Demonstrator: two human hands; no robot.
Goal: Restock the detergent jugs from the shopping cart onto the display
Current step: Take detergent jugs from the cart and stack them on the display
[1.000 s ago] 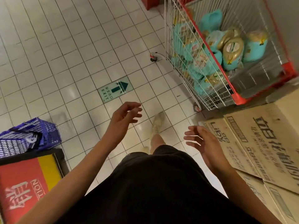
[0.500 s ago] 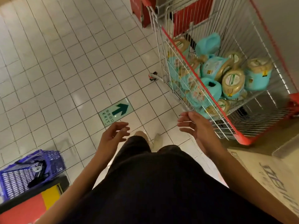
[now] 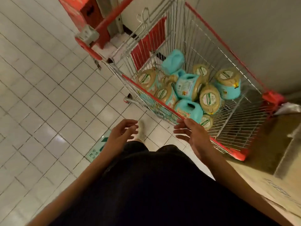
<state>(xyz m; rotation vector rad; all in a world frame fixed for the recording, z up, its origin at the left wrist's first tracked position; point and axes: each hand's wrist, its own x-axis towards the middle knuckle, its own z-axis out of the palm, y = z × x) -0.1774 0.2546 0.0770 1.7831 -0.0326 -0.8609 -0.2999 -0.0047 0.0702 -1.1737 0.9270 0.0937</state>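
Observation:
A wire shopping cart (image 3: 184,38) with red trim stands ahead and to the right on the tiled floor. Several turquoise detergent jugs (image 3: 187,85) with gold caps lie piled in its basket, some on their sides. My right hand (image 3: 193,136) is empty with fingers spread, just at the cart's near red rim, below the nearest jug (image 3: 189,110). My left hand (image 3: 120,136) hangs empty with fingers apart over the floor, left of the cart. The display is out of view.
Cardboard boxes (image 3: 267,185) lie at the lower right beside the cart. A red crate (image 3: 78,12) stands beyond the cart's handle (image 3: 88,48). A green exit arrow sticker (image 3: 96,152) sits on the white tiles under my left wrist. A grey wall (image 3: 252,30) runs behind the cart.
I have stepped closer to the cart, which now fills more of the view. My right hand rose to its near rim. The blue basket and red box at left left the view.

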